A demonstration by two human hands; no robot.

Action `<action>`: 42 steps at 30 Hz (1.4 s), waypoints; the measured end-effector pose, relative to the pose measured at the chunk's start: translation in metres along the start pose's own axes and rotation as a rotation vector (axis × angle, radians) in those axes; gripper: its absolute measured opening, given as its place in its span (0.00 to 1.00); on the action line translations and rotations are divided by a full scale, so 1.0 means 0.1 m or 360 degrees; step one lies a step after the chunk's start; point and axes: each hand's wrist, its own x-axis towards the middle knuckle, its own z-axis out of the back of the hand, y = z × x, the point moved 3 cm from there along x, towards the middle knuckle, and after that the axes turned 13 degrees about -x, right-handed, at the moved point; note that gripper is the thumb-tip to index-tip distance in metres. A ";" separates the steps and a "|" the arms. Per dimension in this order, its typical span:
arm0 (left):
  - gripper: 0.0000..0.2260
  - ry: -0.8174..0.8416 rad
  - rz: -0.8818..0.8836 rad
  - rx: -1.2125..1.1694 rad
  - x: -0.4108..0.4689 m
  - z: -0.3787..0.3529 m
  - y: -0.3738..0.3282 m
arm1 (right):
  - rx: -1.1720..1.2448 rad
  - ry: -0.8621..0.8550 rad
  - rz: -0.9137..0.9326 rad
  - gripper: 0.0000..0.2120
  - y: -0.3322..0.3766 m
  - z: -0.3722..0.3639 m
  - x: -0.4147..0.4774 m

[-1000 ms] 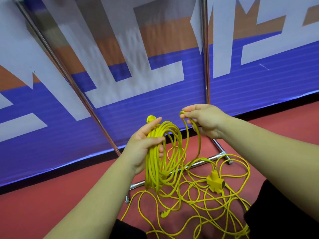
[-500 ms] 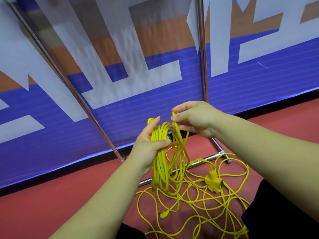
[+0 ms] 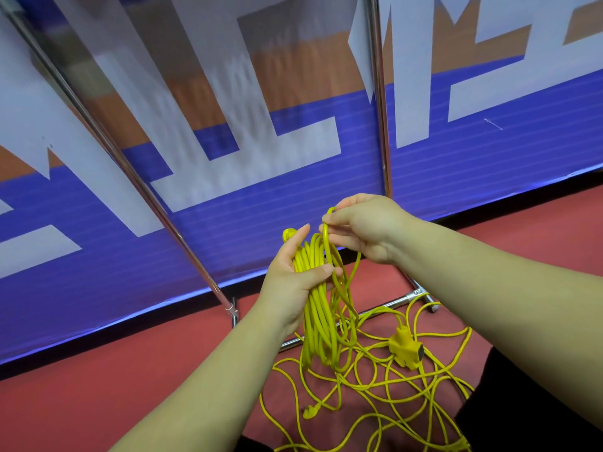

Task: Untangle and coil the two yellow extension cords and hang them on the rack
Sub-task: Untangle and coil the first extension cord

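Red floor (image 3: 130,370) runs up to a blue, white and orange banner (image 3: 244,207), with a shiny metal rack (image 3: 381,125) standing in front of it. A person's left hand (image 3: 292,282) holds a coil of yellow extension cord (image 3: 318,321), its grip closed with the thumb pressed across the strands; the loops hang below the palm. The right hand (image 3: 362,230), just above, has its grip pinched on a single loop at the top of the coil. Underneath, loose yellow cord (image 3: 391,386) lies tangled on the floor around a yellow socket block (image 3: 406,349), beside the rack's base bar. A yellow plug (image 3: 308,412) rests at the tangle's near edge.
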 end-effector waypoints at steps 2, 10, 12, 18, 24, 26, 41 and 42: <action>0.35 -0.0052 -0.0022 -0.0039 0.03 0.02 -0.06 | -0.0029 -0.0011 0.0084 0.10 0.00 0.02 0.01; 0.33 -0.0219 -0.0252 -0.0383 0.10 0.24 -0.53 | -0.0986 0.0532 0.0335 0.09 -0.47 -0.10 -0.09; 0.31 -0.0227 -0.0287 -0.0394 0.10 0.27 -0.61 | -0.1103 0.0590 0.0379 0.10 -0.56 -0.21 -0.10; 0.28 -0.0294 -0.0367 -0.0494 0.07 0.39 -0.75 | -0.1291 0.0558 0.0565 0.08 -0.60 -0.33 -0.11; 0.28 -0.0342 -0.0378 -0.0515 0.01 0.53 -0.77 | -0.1022 0.0335 0.0679 0.02 -0.29 -0.38 -0.23; 0.26 -0.0335 -0.0371 -0.0489 0.00 0.52 -0.71 | -0.0975 0.0295 0.0676 0.03 -0.21 -0.41 -0.27; 0.10 -0.0721 -0.0704 -0.0519 0.03 0.77 -1.08 | -0.0899 0.0498 0.0499 0.03 -0.42 -0.36 -0.28; 0.10 -0.0749 -0.0712 -0.0495 0.03 0.77 -1.07 | -0.0878 0.0446 0.0502 0.03 -0.40 -0.35 -0.28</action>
